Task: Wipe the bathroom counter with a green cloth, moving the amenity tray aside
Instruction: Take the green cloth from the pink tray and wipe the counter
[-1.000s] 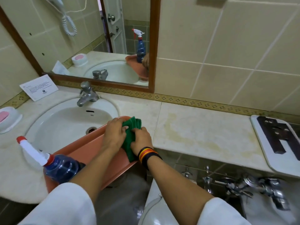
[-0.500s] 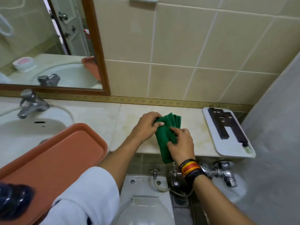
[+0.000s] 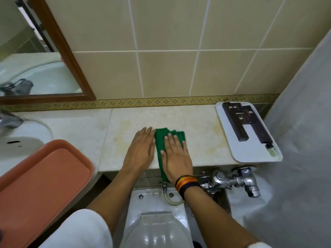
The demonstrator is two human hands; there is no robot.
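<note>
A folded green cloth (image 3: 160, 140) lies on the beige stone counter (image 3: 202, 138), its near end hanging over the front edge. My right hand (image 3: 176, 154) presses flat on the cloth with fingers spread. My left hand (image 3: 141, 149) lies flat on the counter beside the cloth's left edge, touching it. The white amenity tray (image 3: 254, 153) with dark boxes (image 3: 240, 122) sits at the counter's right end, apart from both hands.
An orange tray (image 3: 41, 176) rests over the sink (image 3: 19, 140) at the left, with the tap (image 3: 9, 120) behind it. A wood-framed mirror (image 3: 59, 43) hangs on the tiled wall. Below the counter are a toilet (image 3: 155, 226) and a chrome flush valve (image 3: 231, 181). A grey curtain (image 3: 300, 140) hangs at the right.
The view swung right from the sink. Both hands carried the green cloth from over the orange tray to the counter's middle and laid it flat, palms now spread down.
</note>
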